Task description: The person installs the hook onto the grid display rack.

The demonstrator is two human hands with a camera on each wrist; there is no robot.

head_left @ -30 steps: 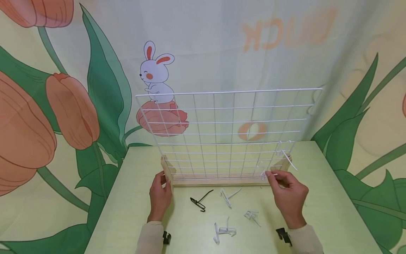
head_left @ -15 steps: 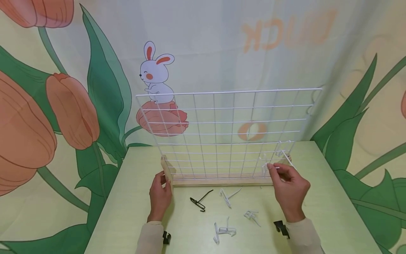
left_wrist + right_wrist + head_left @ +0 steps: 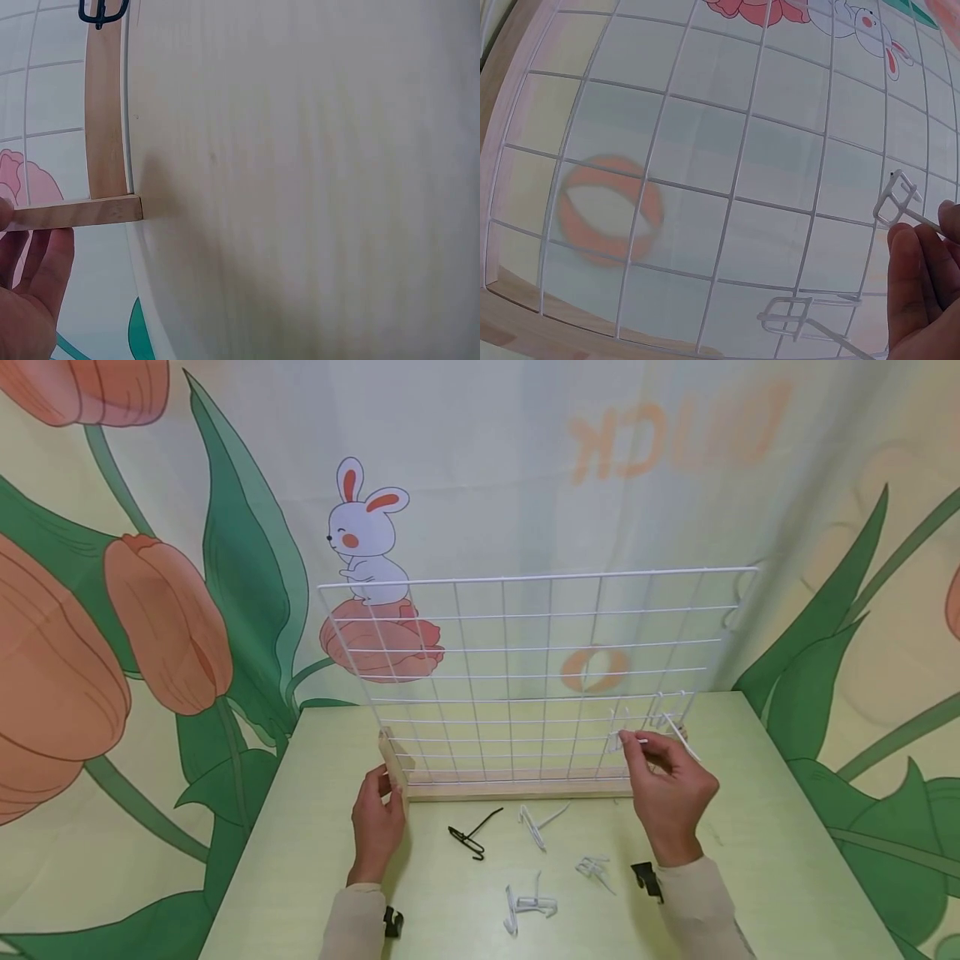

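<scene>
A white wire grid (image 3: 551, 578) stands upright in a wooden base (image 3: 510, 792). My left hand (image 3: 377, 822) grips the base's left wooden end piece (image 3: 82, 214), thumb on one side and fingers on the other. Between thumb and fingertips my right hand (image 3: 671, 793) pinches the prong of a white wire hook (image 3: 922, 219). That hook's frame is up against the grid's lower right part; whether it is caught on a wire I cannot tell. Just right of it, another white hook (image 3: 681, 739) hangs on the grid, its prong pointing outward.
On the table (image 3: 285, 852) before the base lie a black wire hook (image 3: 468, 839) and several white ones, among them one near the base (image 3: 535, 828) and one farther right (image 3: 596, 867). A printed curtain (image 3: 480, 485) hangs behind.
My right hand has raised the white hook from near the base up the grid, then shifted slightly left with it. My left hand has stayed on the end piece.
</scene>
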